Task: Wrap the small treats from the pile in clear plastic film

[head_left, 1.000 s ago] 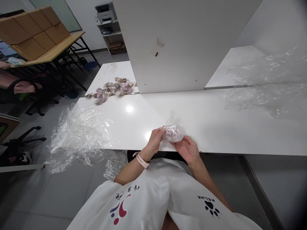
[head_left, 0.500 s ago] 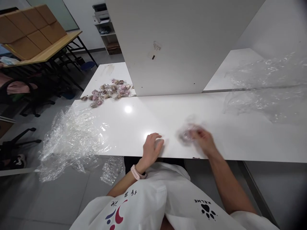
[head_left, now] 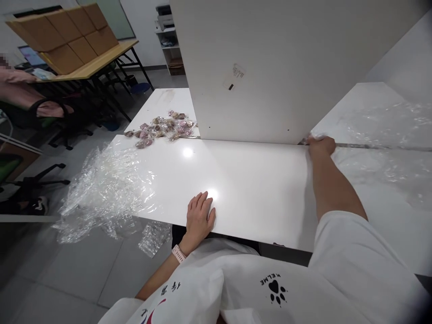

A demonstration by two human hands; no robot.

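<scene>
My left hand [head_left: 200, 213] lies on the white table [head_left: 246, 189] near its front edge, fingers stretched out and nothing in them. Far to the right, my right hand [head_left: 320, 145] reaches to the bottom corner of the upright grey-white panel [head_left: 263, 72]. Its fingers are curled around a small clear-wrapped packet [head_left: 314, 135]; only a bit of shiny wrap shows, the rest being hidden by the hand and panel. Left of the panel lies a pile of small clear-wrapped packets [head_left: 165, 127], pinkish and brown.
A heap of clear plastic bags [head_left: 108, 193] hangs over the table's left end. More clear plastic [head_left: 381, 126] spreads across the right side. Behind, a wooden table [head_left: 97, 58] carries cardboard boxes [head_left: 74, 31]. A seated person [head_left: 16, 90] is at far left.
My right hand has carried the wrapped packet away from in front of me, forward and right to the panel's corner. My left hand has shifted slightly left and flattened. The view has turned.
</scene>
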